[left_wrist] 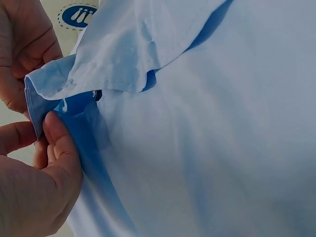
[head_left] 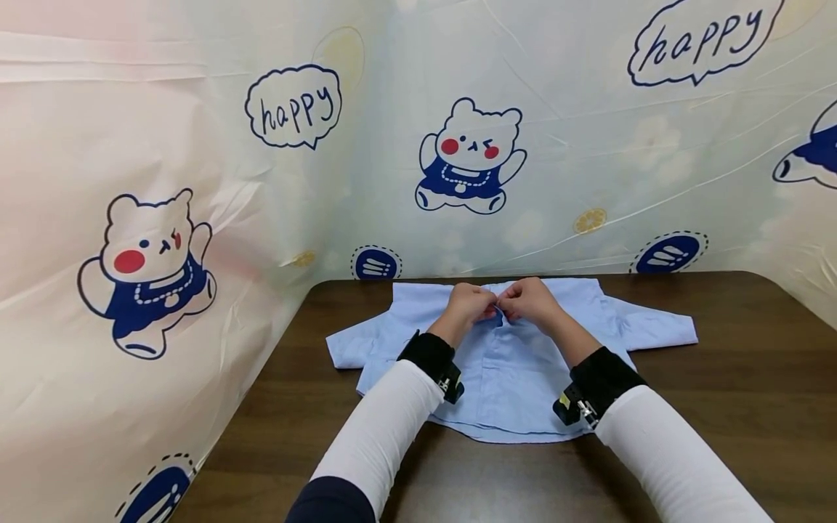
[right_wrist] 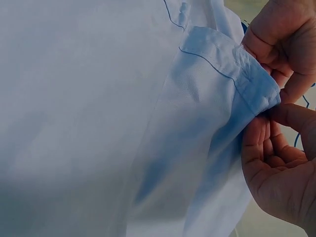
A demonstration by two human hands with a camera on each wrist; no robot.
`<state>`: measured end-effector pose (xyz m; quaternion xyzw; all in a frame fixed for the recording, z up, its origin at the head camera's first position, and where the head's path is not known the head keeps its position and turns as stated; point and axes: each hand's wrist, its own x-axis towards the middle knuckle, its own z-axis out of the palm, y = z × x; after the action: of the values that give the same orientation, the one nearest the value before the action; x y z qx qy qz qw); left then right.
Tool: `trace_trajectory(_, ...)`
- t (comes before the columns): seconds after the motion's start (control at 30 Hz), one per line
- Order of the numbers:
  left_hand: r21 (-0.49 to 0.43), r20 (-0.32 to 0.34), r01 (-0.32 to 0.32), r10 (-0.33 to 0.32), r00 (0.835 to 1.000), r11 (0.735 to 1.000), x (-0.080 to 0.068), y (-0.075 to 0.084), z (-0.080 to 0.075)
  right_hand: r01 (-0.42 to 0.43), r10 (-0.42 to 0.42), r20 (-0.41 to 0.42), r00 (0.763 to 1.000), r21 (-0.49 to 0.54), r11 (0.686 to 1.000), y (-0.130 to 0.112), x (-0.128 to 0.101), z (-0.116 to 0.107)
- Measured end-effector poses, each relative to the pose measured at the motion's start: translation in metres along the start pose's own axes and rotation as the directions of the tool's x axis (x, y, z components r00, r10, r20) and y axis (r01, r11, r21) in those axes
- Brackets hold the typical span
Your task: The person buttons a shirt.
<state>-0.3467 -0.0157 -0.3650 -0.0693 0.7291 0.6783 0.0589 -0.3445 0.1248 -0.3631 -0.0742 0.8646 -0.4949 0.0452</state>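
A light blue short-sleeved shirt (head_left: 516,385) lies spread front up, its lower hem towards me and its sleeves out to both sides. Near the top of its front opening, my left hand (head_left: 469,303) and right hand (head_left: 531,301) meet, fingertips almost together. In the left wrist view, the left thumb and fingers (left_wrist: 61,140) pinch the raised cloth edge, where loose white threads show. The right thumb and fingers (right_wrist: 261,133) pinch the same fold in the right wrist view. Fingertips and cloth hide whatever is inside the fold.
The shirt lies on a dark brown wooden table (head_left: 739,407), close to its far edge. Behind and to the left hangs a pale printed curtain (head_left: 562,145) with bears and lettering. Black straps with small cameras (head_left: 451,381) circle both wrists.
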Motion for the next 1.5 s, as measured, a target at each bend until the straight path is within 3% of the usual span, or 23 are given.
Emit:
trace_trajectory(0.2,0.015,-0.021,-0.036,0.037,0.999,0.999,-0.001,0.0,0.002,0.008,-0.007,-0.048,0.999,0.026,1.0,-0.002,-0.002,-0.001)
trace_trajectory(0.5,0.208,-0.082,-0.069,0.088,0.993,0.976,0.0,-0.003,0.006,-0.041,0.045,-0.067,0.997,0.062,0.997,-0.004,-0.004,-0.002)
trace_trajectory(0.77,0.294,-0.033,-0.131,0.147,0.989,0.947,-0.003,-0.003,0.008,-0.176,0.175,0.025,0.984,0.229,0.957,-0.004,-0.003,-0.007)
trace_trajectory(0.87,0.376,-0.044,-0.168,0.198,0.979,0.911,-0.004,-0.003,0.008,-0.214,0.197,0.089,0.976,0.295,0.931,-0.005,-0.002,-0.009)
trace_trajectory(0.97,0.392,-0.075,-0.17,0.216,0.974,0.904,-0.003,-0.003,0.008,-0.234,0.203,0.127,0.971,0.335,0.912,-0.005,-0.002,-0.009)
trace_trajectory(1.03,0.359,-0.08,-0.164,0.205,0.976,0.919,-0.002,-0.003,0.007,-0.224,0.191,0.126,0.973,0.345,0.912,-0.003,-0.001,-0.009)
trace_trajectory(1.1,0.388,-0.058,-0.164,0.202,0.978,0.907,-0.002,-0.004,0.003,-0.177,0.153,0.102,0.983,0.286,0.942,0.0,-0.001,-0.009)
trace_trajectory(1.17,0.492,-0.007,-0.176,0.206,0.978,0.853,-0.003,-0.004,-0.003,-0.104,0.093,0.077,0.993,0.154,0.983,0.002,-0.003,-0.011)
trace_trajectory(1.2,0.566,0.034,-0.189,0.206,0.978,0.802,-0.005,-0.004,-0.008,-0.071,0.067,0.071,0.995,0.054,0.996,0.002,-0.006,-0.013)
trace_trajectory(1.23,0.652,0.083,-0.219,0.218,0.972,0.726,-0.008,-0.005,-0.013,-0.03,0.035,0.076,0.996,-0.072,0.997,0.001,-0.011,-0.016)
trace_trajectory(1.27,0.727,0.137,-0.25,0.222,0.965,0.64,-0.012,-0.006,-0.019,0.006,0.013,0.089,0.996,-0.208,0.978,0.001,-0.017,-0.019)
trace_trajectory(1.3,0.788,0.191,-0.281,0.217,0.957,0.548,-0.017,-0.007,-0.026,0.046,-0.008,0.114,0.993,-0.335,0.941,0.0,-0.025,-0.022)
trace_trajectory(1.37,0.865,0.288,-0.339,0.185,0.939,0.371,-0.03,-0.009,-0.04,0.114,-0.016,0.182,0.983,-0.546,0.83,0.0,-0.042,-0.029)
trace_trajectory(1.43,0.908,0.353,-0.376,0.142,0.925,0.188,-0.043,-0.013,-0.055,0.175,0.003,0.253,0.967,-0.677,0.715,0.003,-0.06,-0.035)
trace_trajectory(1.5,0.923,0.378,-0.381,0.065,0.924,0.045,-0.056,-0.017,-0.07,0.197,0.055,0.304,0.951,-0.734,0.65,0.007,-0.076,-0.04)
